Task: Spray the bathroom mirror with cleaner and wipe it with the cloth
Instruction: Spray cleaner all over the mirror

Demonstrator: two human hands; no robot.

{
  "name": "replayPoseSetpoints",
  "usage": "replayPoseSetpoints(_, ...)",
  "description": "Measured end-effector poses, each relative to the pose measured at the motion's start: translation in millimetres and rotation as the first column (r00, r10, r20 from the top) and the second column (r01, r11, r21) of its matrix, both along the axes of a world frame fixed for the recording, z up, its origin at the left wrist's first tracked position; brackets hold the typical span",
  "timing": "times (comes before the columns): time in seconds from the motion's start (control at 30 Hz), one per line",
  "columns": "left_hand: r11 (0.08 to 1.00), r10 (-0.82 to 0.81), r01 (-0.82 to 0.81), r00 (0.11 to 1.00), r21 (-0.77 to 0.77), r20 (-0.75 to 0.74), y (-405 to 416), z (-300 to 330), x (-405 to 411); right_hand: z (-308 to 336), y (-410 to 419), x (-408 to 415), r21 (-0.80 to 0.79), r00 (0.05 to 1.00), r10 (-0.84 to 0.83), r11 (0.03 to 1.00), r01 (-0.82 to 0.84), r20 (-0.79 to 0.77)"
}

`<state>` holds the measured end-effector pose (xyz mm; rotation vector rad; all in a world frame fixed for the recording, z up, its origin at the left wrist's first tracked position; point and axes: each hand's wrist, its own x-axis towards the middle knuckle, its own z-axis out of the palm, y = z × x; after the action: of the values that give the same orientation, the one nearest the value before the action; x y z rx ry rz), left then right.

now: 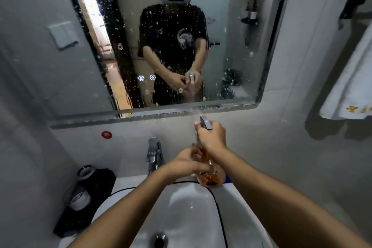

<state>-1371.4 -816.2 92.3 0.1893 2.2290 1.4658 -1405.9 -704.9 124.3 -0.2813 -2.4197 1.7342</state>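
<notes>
Not much I can actually read here: the mirror [237,36] has two small glowing round icons low down, the towel [350,94] carries blurry yellow embroidery, and the red sticker [106,134] print is illegible.

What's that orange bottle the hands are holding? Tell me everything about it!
The spray bottle looks like clear plastic, with orange liquid inside and a grey trigger head on top. It is held above the white sink, nozzle aimed at the droplet-speckled mirror. The right hand grips the head; the left hand holds the body.
</notes>
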Motion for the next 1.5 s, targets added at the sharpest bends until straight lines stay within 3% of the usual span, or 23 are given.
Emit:
replayPoseSetpoints(0.17, 1.000, 0.013, -0.013, 1.000, -0.007, -0.011, -12.4, 2.5, 3.4, 2.0, -13.7, 1.4, 0.010, 1.000, -0.017, 1.000, 0.016, 0.004)
replayPoseSetpoints(0.4, 0.997, 0.050, -0.052, 0.998, -0.052, -0.036, -32.4, 2.9, 7.9, 5.3, -32.5, 5.5, -0.007, 0.994, 0.111, 0.994, -0.111, 0.002)
replayPoseSetpoints(0.6, 0.994, 0.107, -0.107, 0.994, 0.016, -0.028, -53.8, 4.3, 13.6, 4.8, -57.7, 7.8, -0.041, 0.982, 0.190, 0.981, -0.191, -0.018)
replayPoseSetpoints(0.93, 0.993, 0.122, -0.122, 0.992, -0.004, -0.036, -85.8, 1.9, 22.3, 0.8, -91.4, 13.0, -0.011, 0.993, 0.118, 0.993, -0.118, -0.019)
replayPoseSetpoints(1.5, 0.977, 0.213, -0.212, 0.976, 0.026, -0.043, -135.4, 8.5, 42.5, 3.2, -146.2, 20.1, 0.007, 0.963, 0.267, 0.964, -0.267, -0.031)
